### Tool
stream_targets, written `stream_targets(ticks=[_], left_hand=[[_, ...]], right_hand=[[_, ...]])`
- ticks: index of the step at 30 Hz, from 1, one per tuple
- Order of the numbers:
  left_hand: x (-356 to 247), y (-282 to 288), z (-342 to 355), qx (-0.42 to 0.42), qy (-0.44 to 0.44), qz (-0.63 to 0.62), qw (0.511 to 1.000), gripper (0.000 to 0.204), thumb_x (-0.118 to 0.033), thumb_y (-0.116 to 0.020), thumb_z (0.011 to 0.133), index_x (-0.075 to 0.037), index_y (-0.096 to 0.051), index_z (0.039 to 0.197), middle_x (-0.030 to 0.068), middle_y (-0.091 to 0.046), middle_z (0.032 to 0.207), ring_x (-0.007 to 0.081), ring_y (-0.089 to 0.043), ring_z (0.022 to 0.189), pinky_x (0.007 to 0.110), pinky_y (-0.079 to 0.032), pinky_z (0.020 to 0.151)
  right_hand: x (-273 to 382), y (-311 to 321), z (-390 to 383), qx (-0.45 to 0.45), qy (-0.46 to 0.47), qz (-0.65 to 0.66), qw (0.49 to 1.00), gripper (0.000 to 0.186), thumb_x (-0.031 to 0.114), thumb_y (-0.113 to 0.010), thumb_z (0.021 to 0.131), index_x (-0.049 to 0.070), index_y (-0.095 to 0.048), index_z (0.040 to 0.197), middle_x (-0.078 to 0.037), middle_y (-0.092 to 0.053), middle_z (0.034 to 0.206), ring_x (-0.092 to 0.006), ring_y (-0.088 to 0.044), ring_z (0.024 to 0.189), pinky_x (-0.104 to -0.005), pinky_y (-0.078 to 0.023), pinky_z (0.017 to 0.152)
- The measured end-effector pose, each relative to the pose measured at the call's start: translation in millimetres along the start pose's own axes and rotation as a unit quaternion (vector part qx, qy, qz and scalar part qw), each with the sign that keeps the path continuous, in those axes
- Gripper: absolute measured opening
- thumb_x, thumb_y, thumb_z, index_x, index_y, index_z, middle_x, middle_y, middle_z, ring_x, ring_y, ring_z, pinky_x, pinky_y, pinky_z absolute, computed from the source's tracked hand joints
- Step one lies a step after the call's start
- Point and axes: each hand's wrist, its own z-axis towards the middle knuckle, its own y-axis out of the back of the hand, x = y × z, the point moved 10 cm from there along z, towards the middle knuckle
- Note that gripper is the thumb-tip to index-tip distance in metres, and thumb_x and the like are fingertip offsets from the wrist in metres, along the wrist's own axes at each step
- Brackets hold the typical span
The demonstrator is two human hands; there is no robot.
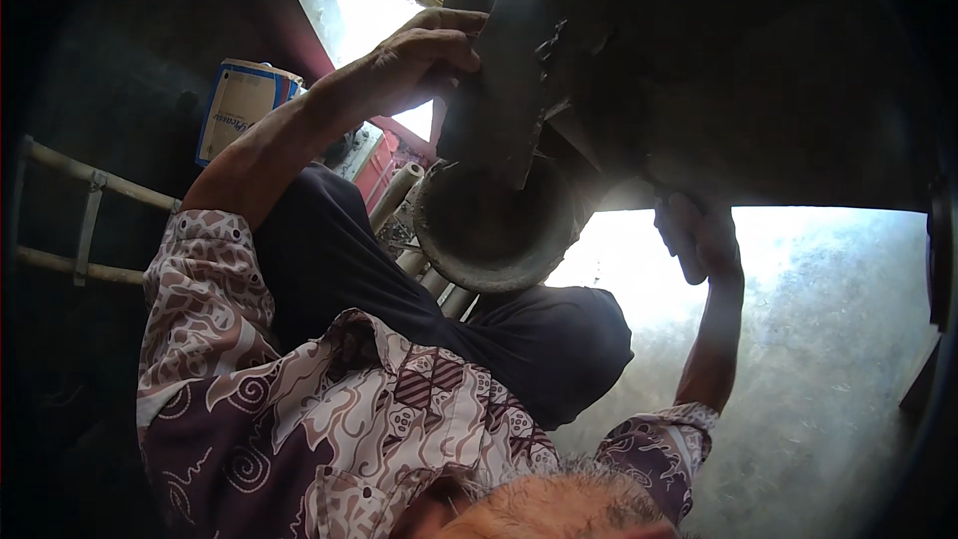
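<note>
The left hand (431, 45) is pinching one edge of a flat grey board (504, 70), its fingers nearly together, while the board's lower end is overlapping the mouth of a round bucket (431, 245). The right hand (714, 240) is bending its fingers near a dark panel (768, 120); shadow is hiding whether it is gripping anything. With only one edge being held, the board could be twisting loose, spilling its ragged clumps (547, 48) outside the bucket
</note>
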Motion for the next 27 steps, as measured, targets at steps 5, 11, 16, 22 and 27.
stream_targets(ticks=[5,11,16,22,27], left_hand=[[3,-7,6,0.024,-0.005,-0.018,1.0,0.043,-0.001,-0.056,0.082,0.006,-0.054,0.124,0.009,-0.067,0.085,0.0146,-0.067,0.069,0.029,-0.058,0.067],[20,-36,9,0.108,0.022,-0.183,0.977,0.031,0.001,-0.053,0.085,0.004,-0.056,0.116,0.0147,-0.069,0.095,0.0197,-0.071,0.077,0.034,-0.06,0.071],[15,-43,-2,0.039,0.038,-0.113,0.992,0.033,0.001,-0.054,0.084,0.004,-0.051,0.117,0.0156,-0.068,0.094,0.0213,-0.071,0.079,0.035,-0.06,0.072],[15,-37,0,0.036,0.018,-0.101,0.994,0.033,-0.001,-0.054,0.086,0.005,-0.05,0.118,0.0153,-0.068,0.094,0.0201,-0.07,0.077,0.033,-0.059,0.07],[-3,-23,3,0.067,-0.039,-0.091,0.993,0.026,-0.004,-0.053,0.088,0.005,-0.055,0.113,0.0137,-0.068,0.092,0.0189,-0.071,0.075,0.031,-0.061,0.065]], right_hand=[[30,-2,-10,-0.353,0.265,-0.219,0.87,0.015,0.01,-0.066,0.089,0.0,-0.063,0.099,-0.008,-0.065,0.079,-0.019,-0.062,0.067,-0.0331,-0.05,0.061],[65,-80,36,-0.343,0.42,-0.293,0.788,0.023,0.0,-0.07,0.081,0.0,-0.058,0.099,-0.017,-0.061,0.101,-0.0342,-0.063,0.087,-0.0406,-0.053,0.069],[25,-84,41,-0.33,0.404,-0.294,0.801,0.025,-0.002,-0.072,0.078,-0.001,-0.057,0.098,-0.018,-0.061,0.101,-0.0358,-0.064,0.087,-0.0426,-0.054,0.07],[5,-69,12,-0.32,0.394,-0.317,0.801,0.021,-0.004,-0.07,0.082,-0.001,-0.057,0.098,-0.019,-0.061,0.106,-0.0347,-0.065,0.089,-0.0395,-0.054,0.07],[-23,-47,-20,-0.31,0.341,-0.387,0.799,0.02,-0.002,-0.07,0.083,-0.003,-0.057,0.098,-0.02,-0.061,0.098,-0.0357,-0.064,0.083,-0.041,-0.053,0.067]])
